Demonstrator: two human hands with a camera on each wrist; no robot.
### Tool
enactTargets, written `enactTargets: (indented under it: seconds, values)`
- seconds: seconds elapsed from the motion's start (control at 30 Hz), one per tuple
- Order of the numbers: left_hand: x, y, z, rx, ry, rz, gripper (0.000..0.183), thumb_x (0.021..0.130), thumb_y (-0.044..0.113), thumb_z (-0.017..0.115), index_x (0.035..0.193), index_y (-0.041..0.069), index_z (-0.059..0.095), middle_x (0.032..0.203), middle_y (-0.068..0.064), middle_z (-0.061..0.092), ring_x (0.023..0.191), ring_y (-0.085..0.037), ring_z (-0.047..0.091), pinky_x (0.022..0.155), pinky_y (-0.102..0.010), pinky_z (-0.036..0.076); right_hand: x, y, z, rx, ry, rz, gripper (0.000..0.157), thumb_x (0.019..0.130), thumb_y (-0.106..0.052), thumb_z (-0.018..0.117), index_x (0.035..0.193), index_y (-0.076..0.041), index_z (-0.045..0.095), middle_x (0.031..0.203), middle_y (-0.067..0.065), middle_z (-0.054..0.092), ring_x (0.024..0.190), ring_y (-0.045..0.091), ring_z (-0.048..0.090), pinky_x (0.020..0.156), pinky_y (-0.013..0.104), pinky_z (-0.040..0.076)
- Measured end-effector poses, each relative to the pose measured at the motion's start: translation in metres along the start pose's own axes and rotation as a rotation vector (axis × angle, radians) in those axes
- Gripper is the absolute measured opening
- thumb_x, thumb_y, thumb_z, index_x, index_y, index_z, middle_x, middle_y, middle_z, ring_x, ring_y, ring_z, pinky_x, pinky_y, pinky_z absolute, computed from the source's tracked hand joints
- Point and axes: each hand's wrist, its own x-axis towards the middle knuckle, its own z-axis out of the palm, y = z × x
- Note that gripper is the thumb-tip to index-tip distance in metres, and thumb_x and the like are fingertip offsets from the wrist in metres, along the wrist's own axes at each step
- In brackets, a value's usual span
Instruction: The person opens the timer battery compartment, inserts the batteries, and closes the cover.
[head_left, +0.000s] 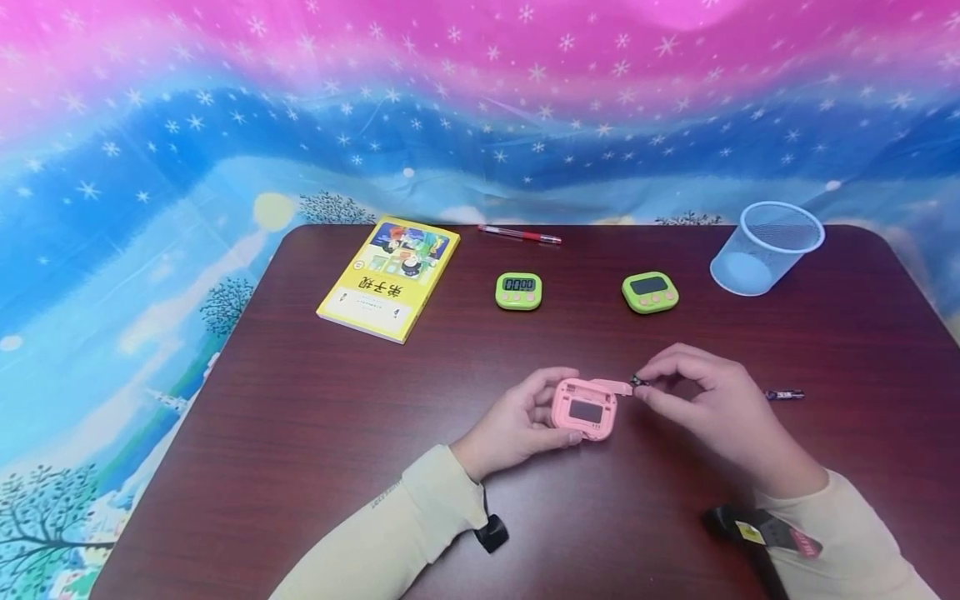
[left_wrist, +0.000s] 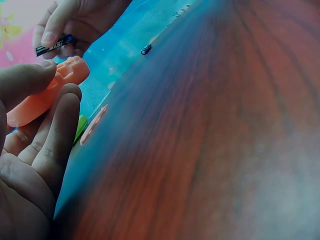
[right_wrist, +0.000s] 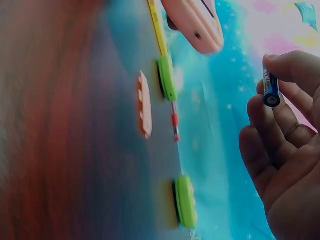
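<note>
My left hand (head_left: 517, 417) grips a pink digital timer (head_left: 585, 421) above the table, its back turned up and the battery compartment uncovered. In the right wrist view, part of the timer (right_wrist: 200, 27) shows at the top. My right hand (head_left: 712, 408) pinches a small dark battery (left_wrist: 54, 45) between thumb and fingertips, just to the right of the timer. That battery's blue end (right_wrist: 272, 97) faces the right wrist camera. On the table lies a pink battery cover (right_wrist: 145, 106), partly behind the timer in the head view. A second battery (head_left: 784, 394) lies beyond my right hand.
Two green timers (head_left: 518, 292) (head_left: 650, 292) sit farther back on the dark wooden table (head_left: 300, 467). A yellow book (head_left: 386, 283) lies back left, a red pen (head_left: 519, 234) along the far edge, and a light-blue mesh cup (head_left: 765, 250) stands back right.
</note>
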Motion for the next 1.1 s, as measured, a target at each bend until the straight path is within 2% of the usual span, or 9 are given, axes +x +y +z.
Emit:
enactTargets:
  seconds: [0.17, 0.37, 0.5, 0.67, 0.87, 1.1]
  values:
    - [-0.001, 0.0, 0.004, 0.005, -0.006, 0.006, 0.072, 0.084, -0.008, 0.076, 0.146, 0.002, 0.04, 0.131, -0.022, 0.063, 0.099, -0.01, 0.07, 0.087, -0.03, 0.059, -0.001, -0.002, 0.007, -0.049, -0.023, -0.043, 0.033, 0.074, -0.001, 0.087, 0.096, -0.023, 0.077, 0.091, -0.015, 0.067, 0.08, 0.002, 0.059, 0.072, 0.011, 0.05]
    - [-0.004, 0.001, 0.008, -0.03, -0.019, 0.012, 0.07, 0.085, -0.012, 0.073, 0.144, 0.005, 0.04, 0.131, -0.027, 0.061, 0.098, -0.01, 0.07, 0.086, -0.03, 0.059, 0.0, -0.004, 0.013, 0.012, -0.046, -0.119, 0.034, 0.073, 0.002, 0.086, 0.095, -0.022, 0.078, 0.091, -0.014, 0.067, 0.082, 0.003, 0.061, 0.072, 0.013, 0.048]
    - [-0.004, 0.001, 0.01, -0.045, -0.022, 0.015, 0.071, 0.085, -0.012, 0.073, 0.144, 0.005, 0.037, 0.131, -0.025, 0.062, 0.099, -0.011, 0.07, 0.087, -0.033, 0.06, 0.001, -0.004, 0.019, 0.036, -0.056, -0.186, 0.033, 0.071, 0.004, 0.086, 0.093, -0.02, 0.079, 0.089, -0.014, 0.066, 0.082, 0.003, 0.06, 0.071, 0.013, 0.048]
    - [-0.004, 0.0, 0.01, -0.053, -0.016, 0.018, 0.072, 0.085, -0.012, 0.073, 0.143, 0.006, 0.036, 0.132, -0.019, 0.062, 0.099, -0.012, 0.07, 0.085, -0.035, 0.06, 0.002, -0.003, 0.026, 0.021, -0.064, -0.221, 0.033, 0.07, 0.004, 0.087, 0.093, -0.019, 0.079, 0.089, -0.014, 0.063, 0.079, 0.002, 0.058, 0.066, 0.013, 0.045]
    - [-0.002, -0.002, 0.01, -0.064, -0.047, 0.035, 0.072, 0.085, -0.013, 0.072, 0.144, 0.004, 0.034, 0.132, -0.021, 0.061, 0.1, -0.011, 0.07, 0.086, -0.036, 0.06, 0.003, 0.0, 0.03, 0.004, -0.058, -0.207, 0.033, 0.069, 0.002, 0.088, 0.09, -0.022, 0.079, 0.086, -0.016, 0.06, 0.077, 0.002, 0.055, 0.064, 0.013, 0.044]
    - [-0.001, -0.002, 0.009, -0.075, -0.073, 0.055, 0.07, 0.085, -0.015, 0.07, 0.143, 0.007, 0.036, 0.132, -0.025, 0.061, 0.098, -0.013, 0.07, 0.085, -0.035, 0.06, 0.007, 0.005, 0.034, 0.083, -0.103, -0.097, 0.03, 0.075, -0.004, 0.088, 0.091, -0.026, 0.074, 0.083, -0.015, 0.059, 0.075, 0.004, 0.055, 0.062, 0.021, 0.046]
